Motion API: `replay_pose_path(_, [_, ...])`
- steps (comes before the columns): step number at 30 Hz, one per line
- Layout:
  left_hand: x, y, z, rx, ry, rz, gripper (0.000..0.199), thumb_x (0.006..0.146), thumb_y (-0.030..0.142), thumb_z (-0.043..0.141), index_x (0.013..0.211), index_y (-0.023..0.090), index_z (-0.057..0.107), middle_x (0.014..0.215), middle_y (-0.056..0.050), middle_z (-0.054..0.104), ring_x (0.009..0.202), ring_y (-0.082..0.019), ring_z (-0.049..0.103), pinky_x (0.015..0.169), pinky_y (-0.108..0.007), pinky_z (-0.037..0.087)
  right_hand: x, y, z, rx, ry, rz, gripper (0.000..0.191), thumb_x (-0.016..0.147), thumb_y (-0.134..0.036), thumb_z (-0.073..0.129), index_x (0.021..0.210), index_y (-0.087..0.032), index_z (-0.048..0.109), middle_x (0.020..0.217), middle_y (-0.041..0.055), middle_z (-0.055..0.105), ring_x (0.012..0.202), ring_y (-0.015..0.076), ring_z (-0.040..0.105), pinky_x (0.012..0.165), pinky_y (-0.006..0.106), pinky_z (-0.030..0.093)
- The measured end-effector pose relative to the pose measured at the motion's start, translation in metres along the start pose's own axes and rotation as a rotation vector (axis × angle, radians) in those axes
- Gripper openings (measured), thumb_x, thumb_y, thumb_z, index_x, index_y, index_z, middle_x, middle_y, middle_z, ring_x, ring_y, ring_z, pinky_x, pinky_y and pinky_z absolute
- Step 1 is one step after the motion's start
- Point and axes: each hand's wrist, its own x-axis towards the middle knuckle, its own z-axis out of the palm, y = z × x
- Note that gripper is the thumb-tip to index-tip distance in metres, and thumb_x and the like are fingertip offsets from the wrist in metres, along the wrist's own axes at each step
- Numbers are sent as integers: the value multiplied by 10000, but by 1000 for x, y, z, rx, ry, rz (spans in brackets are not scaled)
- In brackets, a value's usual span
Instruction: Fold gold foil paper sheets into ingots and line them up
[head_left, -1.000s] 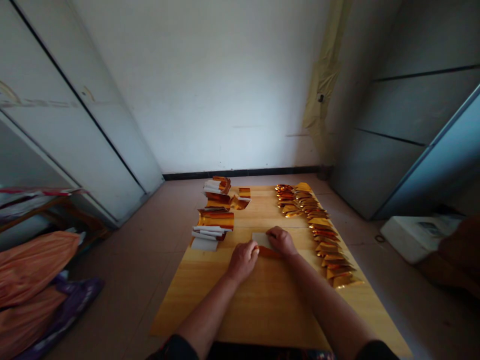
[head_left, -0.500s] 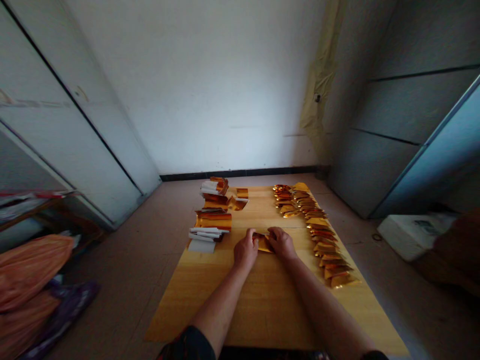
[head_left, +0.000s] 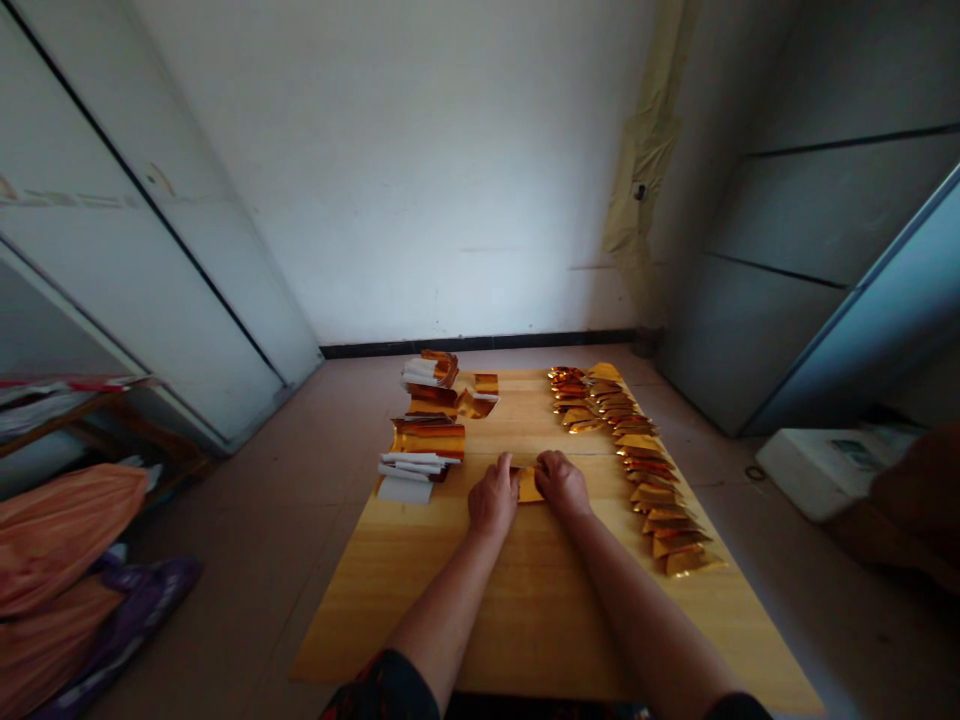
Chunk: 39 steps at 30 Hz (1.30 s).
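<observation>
Between my hands, low over the middle of the wooden board [head_left: 525,600], is a small piece of gold foil paper [head_left: 529,487]. My left hand [head_left: 493,495] grips its left end with closed fingers. At the right end, my right hand [head_left: 562,484] pinches the same sheet; its fingertips partly hide the edge. Left of my hands lie curled stacks of gold foil paper [head_left: 431,438], some with white backs [head_left: 405,488] showing. On the right runs a long row of folded gold foil pieces [head_left: 660,490], overlapping one another.
Two loose gold sheets [head_left: 477,403] lie near the far left of the board. A white box [head_left: 814,465] stands on the floor at right. Cabinets flank both sides, and a white wall [head_left: 450,180] rises behind. Orange cloth [head_left: 67,530] is at far left.
The gold foil paper between my hands now looks flatter and more squared. Both hands stay nearly in place, with small finger shifts.
</observation>
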Motion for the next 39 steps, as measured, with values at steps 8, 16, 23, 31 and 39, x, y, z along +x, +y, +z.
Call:
replay_pose_path(8, [3,5,-6,-1,-12,-83,356,892,331,483,1236,238,493,1015,-77,647,844,-186,650,684,-256,477,0,1,5,-67,40,-36,144,845,-125,469,854,-165,607,818,45,620,682,116,525,616,207,312])
replay_pose_path(16, [5,12,-15,44,-73,-136,302,880,376,493,1138,221,519,1012,-75,623,832,-191,647,666,-263,464,0,-4,4,-133,24,11,162,876,-132,453,865,-165,611,814,47,624,663,114,534,587,218,307])
replay_pose_path(23, [6,12,-12,16,-35,-163,324,875,406,503,1136,216,530,995,-75,635,835,-187,643,673,-260,459,0,0,9,-125,28,4,179,865,-119,441,902,-166,609,841,47,627,699,118,544,610,210,322])
replay_pose_path(31, [-2,9,-9,-43,53,-157,307,876,329,495,1165,234,534,1026,-67,622,827,-172,631,676,-250,464,2,6,17,-151,35,-15,168,838,-113,447,880,-171,599,830,50,610,700,125,538,617,209,329])
replay_pose_path(39, [-5,6,-3,-31,77,-92,342,853,251,527,1195,259,524,1173,-69,547,912,-165,601,681,-238,497,1,0,10,-143,8,7,193,840,-104,422,870,-173,599,830,45,610,696,123,538,614,211,334])
